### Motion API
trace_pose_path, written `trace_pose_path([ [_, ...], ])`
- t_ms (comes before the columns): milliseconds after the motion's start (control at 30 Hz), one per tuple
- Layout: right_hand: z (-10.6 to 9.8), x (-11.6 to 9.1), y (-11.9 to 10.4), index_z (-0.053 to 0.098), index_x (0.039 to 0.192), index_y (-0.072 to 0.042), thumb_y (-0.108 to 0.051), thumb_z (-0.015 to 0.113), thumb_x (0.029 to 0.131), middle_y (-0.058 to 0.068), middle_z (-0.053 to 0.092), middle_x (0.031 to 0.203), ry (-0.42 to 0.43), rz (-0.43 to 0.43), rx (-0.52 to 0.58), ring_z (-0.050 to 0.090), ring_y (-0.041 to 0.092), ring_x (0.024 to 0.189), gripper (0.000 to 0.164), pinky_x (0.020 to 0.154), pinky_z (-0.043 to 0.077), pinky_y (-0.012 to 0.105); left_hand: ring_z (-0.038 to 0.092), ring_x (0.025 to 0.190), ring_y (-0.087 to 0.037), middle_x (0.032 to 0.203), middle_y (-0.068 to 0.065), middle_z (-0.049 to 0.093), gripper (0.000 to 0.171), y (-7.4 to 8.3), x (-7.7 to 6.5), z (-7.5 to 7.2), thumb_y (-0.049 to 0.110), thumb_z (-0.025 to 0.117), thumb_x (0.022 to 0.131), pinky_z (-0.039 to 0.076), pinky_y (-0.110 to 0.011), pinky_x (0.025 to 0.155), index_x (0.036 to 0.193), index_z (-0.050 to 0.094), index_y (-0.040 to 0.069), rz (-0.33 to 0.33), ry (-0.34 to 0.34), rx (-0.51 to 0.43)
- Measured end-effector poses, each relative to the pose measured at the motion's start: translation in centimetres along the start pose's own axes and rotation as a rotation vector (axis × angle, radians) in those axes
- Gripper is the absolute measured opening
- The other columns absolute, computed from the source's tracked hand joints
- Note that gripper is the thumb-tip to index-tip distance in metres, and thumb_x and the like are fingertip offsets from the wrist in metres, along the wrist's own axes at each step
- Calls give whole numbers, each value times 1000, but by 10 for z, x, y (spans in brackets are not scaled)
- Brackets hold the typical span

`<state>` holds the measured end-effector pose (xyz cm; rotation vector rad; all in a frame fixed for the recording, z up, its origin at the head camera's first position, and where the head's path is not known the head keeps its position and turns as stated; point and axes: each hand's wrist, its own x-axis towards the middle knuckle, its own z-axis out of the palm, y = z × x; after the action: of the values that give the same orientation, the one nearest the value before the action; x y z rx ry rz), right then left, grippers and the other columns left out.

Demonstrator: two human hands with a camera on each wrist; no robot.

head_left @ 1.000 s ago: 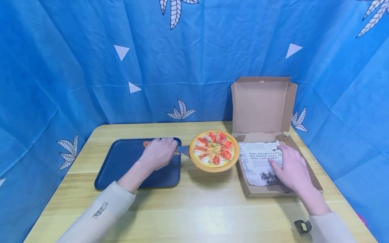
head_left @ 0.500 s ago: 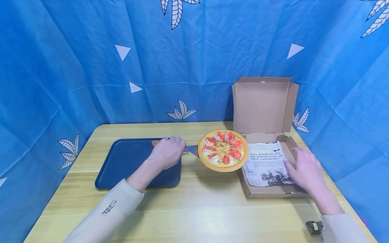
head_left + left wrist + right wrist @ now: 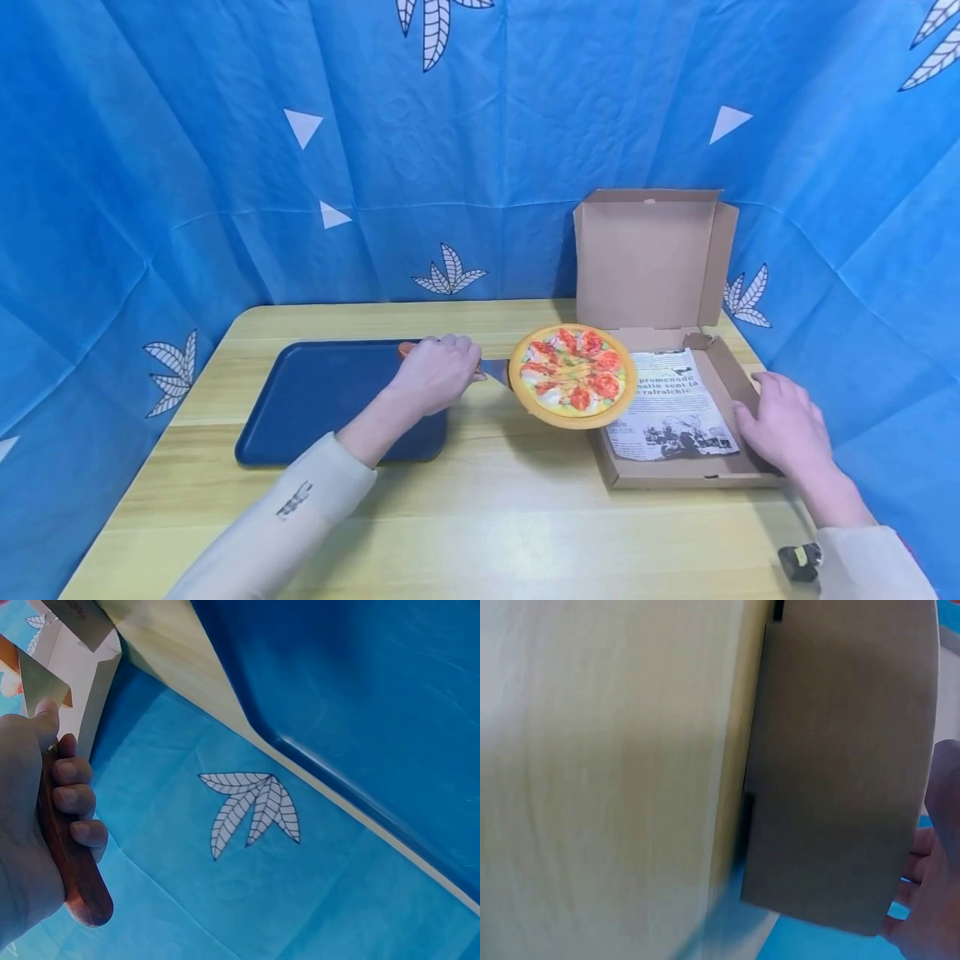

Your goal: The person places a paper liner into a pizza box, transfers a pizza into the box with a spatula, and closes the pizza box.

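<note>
My left hand (image 3: 435,375) grips the wooden handle (image 3: 71,855) of a pizza server, its fingers wrapped round it. A round pizza (image 3: 573,377) with red topping slices lies on the blade (image 3: 497,372), raised off the table. The pizza's right edge overlaps the near-left side of the open pizza box (image 3: 675,481). Printed paper (image 3: 675,417) lines the box floor. At the box's right wall is my right hand (image 3: 787,425), thumb towards the inside and fingers beyond the wall. Firm hold there is not visible; in the right wrist view the fingers (image 3: 922,862) are partly hidden.
A dark blue tray (image 3: 315,408) lies on the left of the wooden table (image 3: 510,525), below my left forearm. The box lid (image 3: 645,267) stands upright at the back. A blue curtain (image 3: 450,150) encloses the table's back and sides.
My left hand has carried the server and pizza to the right, up to over the box's left edge. The right hand has moved right, from above the paper to the box's right wall.
</note>
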<state>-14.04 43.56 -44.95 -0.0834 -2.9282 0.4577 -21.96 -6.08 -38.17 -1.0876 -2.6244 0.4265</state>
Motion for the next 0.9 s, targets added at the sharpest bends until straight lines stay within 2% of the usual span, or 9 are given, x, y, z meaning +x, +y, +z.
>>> trace_pose_path([
  [533, -3, 0, 28, 37, 144, 23, -26, 56, 103, 50, 33, 140, -179, 31, -42, 32, 69, 123, 66, 97, 28, 83, 45, 61, -14, 72, 1, 46, 37, 13, 26, -10, 46, 56, 106, 35, -25, 48, 94, 62, 11, 29, -10, 29],
  [900, 5, 0, 35, 39, 140, 23, -17, 51, 103, 48, 38, 137, -155, -29, -45, 38, 66, 120, 56, 94, 32, 83, 53, 64, -16, 75, 0, 55, 38, 26, 47, -15, 46, 58, 105, 48, -29, 51, 94, 66, 11, 44, 15, 29],
])
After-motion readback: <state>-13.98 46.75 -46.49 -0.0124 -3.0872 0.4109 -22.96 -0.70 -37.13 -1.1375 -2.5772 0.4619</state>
